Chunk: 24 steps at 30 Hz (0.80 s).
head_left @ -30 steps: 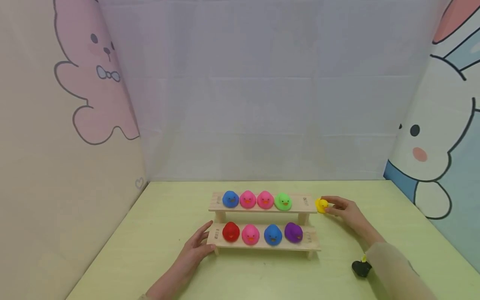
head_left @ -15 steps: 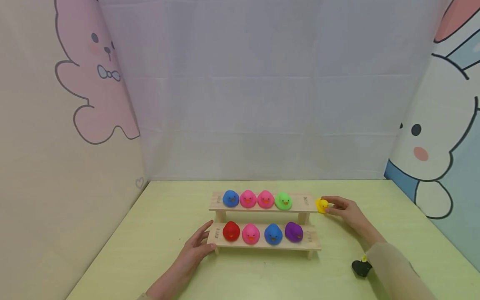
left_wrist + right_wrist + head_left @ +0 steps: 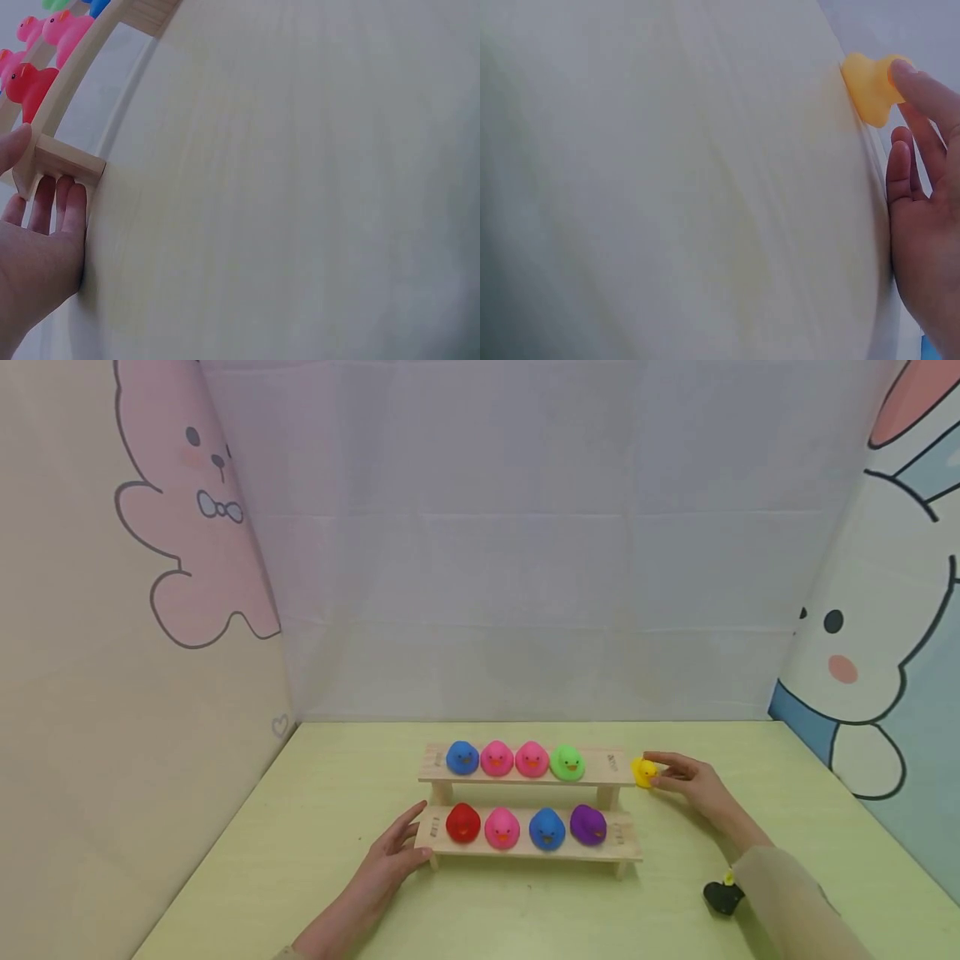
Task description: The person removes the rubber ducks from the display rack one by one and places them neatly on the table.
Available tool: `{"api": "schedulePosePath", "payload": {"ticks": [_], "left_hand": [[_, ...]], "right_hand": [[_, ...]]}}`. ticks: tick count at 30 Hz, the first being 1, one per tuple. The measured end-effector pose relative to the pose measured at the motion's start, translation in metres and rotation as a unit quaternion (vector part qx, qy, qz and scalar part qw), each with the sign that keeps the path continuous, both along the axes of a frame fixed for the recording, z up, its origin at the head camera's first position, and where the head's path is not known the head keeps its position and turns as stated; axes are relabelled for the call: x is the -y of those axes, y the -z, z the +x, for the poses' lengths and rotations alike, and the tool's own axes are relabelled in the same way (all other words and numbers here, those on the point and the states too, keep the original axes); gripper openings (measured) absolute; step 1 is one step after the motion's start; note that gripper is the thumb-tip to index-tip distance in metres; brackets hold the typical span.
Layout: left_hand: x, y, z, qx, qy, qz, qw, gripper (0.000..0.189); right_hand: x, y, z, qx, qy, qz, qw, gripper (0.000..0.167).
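A two-tier wooden display rack [image 3: 528,852] stands on the table with a row of rubber ducks on each tier. My left hand [image 3: 386,857] holds its lower left end. In the left wrist view the thumb [image 3: 16,146] lies at the shelf's end and the fingers [image 3: 73,210] are against the leg below. My right hand [image 3: 693,785] pinches a yellow rubber duck [image 3: 642,772] by the head, just right of the upper tier. The right wrist view shows the duck [image 3: 866,86] with its base on the table.
The upper tier bears a blue duck [image 3: 462,758], two pink ones and a green duck [image 3: 567,763]. Below are a red duck [image 3: 463,823], a pink, a blue and a purple duck [image 3: 588,825]. A black object with a yellow part [image 3: 722,897] lies beside the right sleeve [image 3: 787,893].
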<state>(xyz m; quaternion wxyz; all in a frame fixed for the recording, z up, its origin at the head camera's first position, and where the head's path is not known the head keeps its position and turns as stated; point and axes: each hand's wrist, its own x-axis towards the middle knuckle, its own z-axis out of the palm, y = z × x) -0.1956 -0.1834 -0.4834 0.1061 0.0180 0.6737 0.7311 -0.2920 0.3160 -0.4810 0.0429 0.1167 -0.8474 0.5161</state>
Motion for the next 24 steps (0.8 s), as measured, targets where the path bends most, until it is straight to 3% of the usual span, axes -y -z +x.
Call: {"api": "schedulePosePath", "payload": {"ticks": [7, 24], "left_hand": [[-0.0007, 0.0, 0.0008, -0.004, -0.002, 0.002, 1.0, 0.075], [-0.0001, 0.0001, 0.0005, -0.004, 0.005, 0.0, 1.0, 0.076]], "right_hand": [[-0.0011, 0.0002, -0.0001, 0.008, -0.001, 0.017, 0.9998, 0.056], [-0.0007, 0.0023, -0.001, 0.0, -0.009, 0.017, 0.9998, 0.055]]}}
